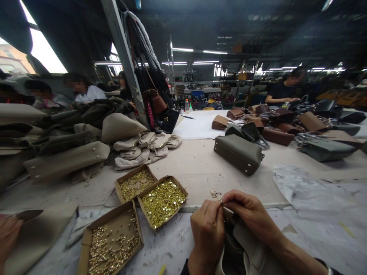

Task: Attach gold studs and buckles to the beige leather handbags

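Observation:
My left hand (208,229) is closed in a pinch at the top edge of a grey-beige bag piece (255,244). From the right, my right hand (248,212) meets it, thumb and fingertips pressed together at the same spot. Whatever small part lies between the fingertips is too small to make out. The bag piece hangs open below both hands. Just behind them, a few small metal pieces (214,194) lie on the table. Three cardboard trays of gold-coloured hardware stand to the left: one near (83,252), one middle (149,221), one farther back (117,188).
A dark green bag (239,152) lies beyond my hands. Beige pouches (155,143) and stacked grey bags (69,160) fill the left. Brown and green bags and clear plastic (304,191) lie right. Another person's hand (8,233) is at the left edge. A metal post (126,57) rises behind.

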Motion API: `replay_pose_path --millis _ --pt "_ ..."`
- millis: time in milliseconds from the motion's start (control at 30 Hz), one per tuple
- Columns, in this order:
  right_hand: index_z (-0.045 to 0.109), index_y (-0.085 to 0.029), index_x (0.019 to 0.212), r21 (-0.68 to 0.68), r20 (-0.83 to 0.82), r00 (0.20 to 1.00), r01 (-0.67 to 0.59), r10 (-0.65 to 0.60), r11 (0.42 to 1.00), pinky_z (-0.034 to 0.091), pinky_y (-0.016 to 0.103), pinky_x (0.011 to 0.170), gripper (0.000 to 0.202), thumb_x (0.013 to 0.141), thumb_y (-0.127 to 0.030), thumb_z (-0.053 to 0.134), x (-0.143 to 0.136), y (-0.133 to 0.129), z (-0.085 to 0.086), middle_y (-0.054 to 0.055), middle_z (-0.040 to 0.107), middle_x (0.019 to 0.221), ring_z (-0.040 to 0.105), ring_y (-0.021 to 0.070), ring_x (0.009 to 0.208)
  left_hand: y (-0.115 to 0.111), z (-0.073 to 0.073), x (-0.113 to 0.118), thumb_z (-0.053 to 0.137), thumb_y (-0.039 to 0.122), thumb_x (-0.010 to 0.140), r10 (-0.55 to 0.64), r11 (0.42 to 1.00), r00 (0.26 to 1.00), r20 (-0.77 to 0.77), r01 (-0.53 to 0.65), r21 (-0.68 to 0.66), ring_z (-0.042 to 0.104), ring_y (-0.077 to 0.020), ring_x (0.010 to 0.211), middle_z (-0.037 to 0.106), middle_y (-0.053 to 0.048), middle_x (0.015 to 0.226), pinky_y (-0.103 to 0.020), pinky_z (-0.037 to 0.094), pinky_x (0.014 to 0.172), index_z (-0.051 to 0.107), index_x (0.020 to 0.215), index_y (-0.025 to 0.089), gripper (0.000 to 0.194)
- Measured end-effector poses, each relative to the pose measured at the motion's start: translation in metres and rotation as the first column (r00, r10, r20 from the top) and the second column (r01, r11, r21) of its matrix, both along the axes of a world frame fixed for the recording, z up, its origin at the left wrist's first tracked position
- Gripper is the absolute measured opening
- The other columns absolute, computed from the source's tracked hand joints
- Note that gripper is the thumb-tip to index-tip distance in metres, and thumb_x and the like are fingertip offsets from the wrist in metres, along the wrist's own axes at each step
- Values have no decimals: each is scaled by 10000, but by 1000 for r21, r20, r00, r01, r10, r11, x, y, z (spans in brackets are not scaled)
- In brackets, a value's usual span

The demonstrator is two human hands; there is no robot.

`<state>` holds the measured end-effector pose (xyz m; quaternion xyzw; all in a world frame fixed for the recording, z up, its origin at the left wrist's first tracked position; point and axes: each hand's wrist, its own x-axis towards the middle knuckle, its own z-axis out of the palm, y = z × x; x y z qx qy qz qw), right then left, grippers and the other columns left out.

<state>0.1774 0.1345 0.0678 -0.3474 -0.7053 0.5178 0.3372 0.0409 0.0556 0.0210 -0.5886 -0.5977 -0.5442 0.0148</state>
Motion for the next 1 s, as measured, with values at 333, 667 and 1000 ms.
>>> replay_pose_path --millis 333,667,1000 --pt "761 -206 918 -36 6 1000 2 -2 999 503 291 778 235 857 -429 802 -2 2 -2 24 719 886 645 206 850 -1 4 -2 547 50 942 -89 996 993 74 90 -8 673 -176 763 693 -32 825 -258 497 704 690 935 196 205" --pt "701 -223 884 357 108 993 1 -42 934 496 288 718 154 979 -250 583 6 -7 2 15 705 816 659 190 766 -3 21 -14 490 88 872 -182 965 909 374 238 -108 662 -179 818 699 -29 855 -273 485 744 705 906 189 240" --pt "694 -237 969 687 325 941 -301 91 661 529 361 896 288 1055 -141 436 15 -29 5 46 711 811 659 261 1061 5 21 -35 550 275 871 -94 906 836 541 297 -301 617 -187 722 672 -16 721 -275 453 677 675 769 171 192"
